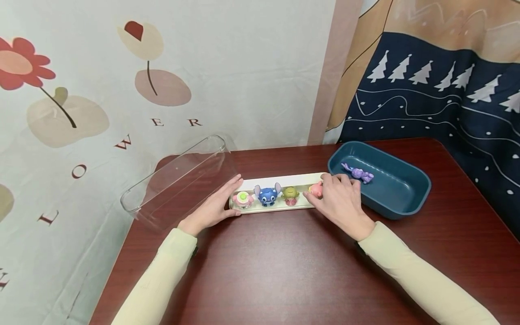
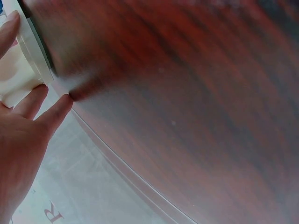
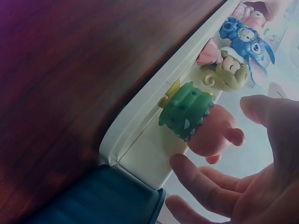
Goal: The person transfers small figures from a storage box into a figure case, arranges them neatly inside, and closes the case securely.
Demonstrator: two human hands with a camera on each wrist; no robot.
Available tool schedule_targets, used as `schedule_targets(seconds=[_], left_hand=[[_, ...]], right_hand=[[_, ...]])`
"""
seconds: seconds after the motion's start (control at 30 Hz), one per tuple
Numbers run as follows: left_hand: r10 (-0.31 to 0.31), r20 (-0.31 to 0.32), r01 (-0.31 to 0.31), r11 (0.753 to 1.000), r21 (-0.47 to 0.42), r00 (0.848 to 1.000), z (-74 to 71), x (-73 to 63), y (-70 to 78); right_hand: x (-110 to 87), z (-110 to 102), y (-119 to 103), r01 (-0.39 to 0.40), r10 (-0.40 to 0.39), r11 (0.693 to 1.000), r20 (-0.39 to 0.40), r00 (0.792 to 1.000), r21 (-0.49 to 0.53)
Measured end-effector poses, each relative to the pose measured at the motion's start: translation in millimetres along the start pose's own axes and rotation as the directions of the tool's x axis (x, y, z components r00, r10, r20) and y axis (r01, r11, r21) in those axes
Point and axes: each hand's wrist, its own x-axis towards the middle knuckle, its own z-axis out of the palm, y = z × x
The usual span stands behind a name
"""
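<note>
Bracing cream tray at left end, left hand flat, fingers straight. Figures in row: pink-green, blue, olive. Right hand loosely spread beside pink figure, gripping nothing. Risk: clumsy pinch topples neighbours; tray touching blue bin.

Four figures stand in the tray, cover left, basin right.

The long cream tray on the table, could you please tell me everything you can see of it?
The cream tray is long, narrow and shallow, plastic-looking, lying flat on the dark wooden table. Four small toy figures stand in a row inside. The left hand rests open at its left end; the right hand reaches the pink figure at its right end, next to the blue tub.
</note>
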Motion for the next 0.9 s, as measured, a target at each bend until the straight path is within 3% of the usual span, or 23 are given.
schedule_targets(seconds=[0.17, 0.53, 0.9], left_hand=[[0.006, -0.006, -0.006, 1.000, 0.003, 1.000, -0.6, 0.0, 1.1], [0.003, 0.001, -0.003, 1.000, 0.003, 1.000, -1.0, -0.1, 2.0], [-0.001, 0.001, 0.001, 1.000, 0.000, 1.000, -0.4, 0.2, 0.6]], right_hand=[[0.8, 3, 1, 0.018, -0.018, 1.000, -0.022, 1.000, -0.007], [2.3, -4, 3, 0.062, -0.064, 0.994, 0.029, 0.998, 0.087], [10.8, -20, 10, 0.066, -0.120, 0.967, 0.212, 0.970, 0.246]])
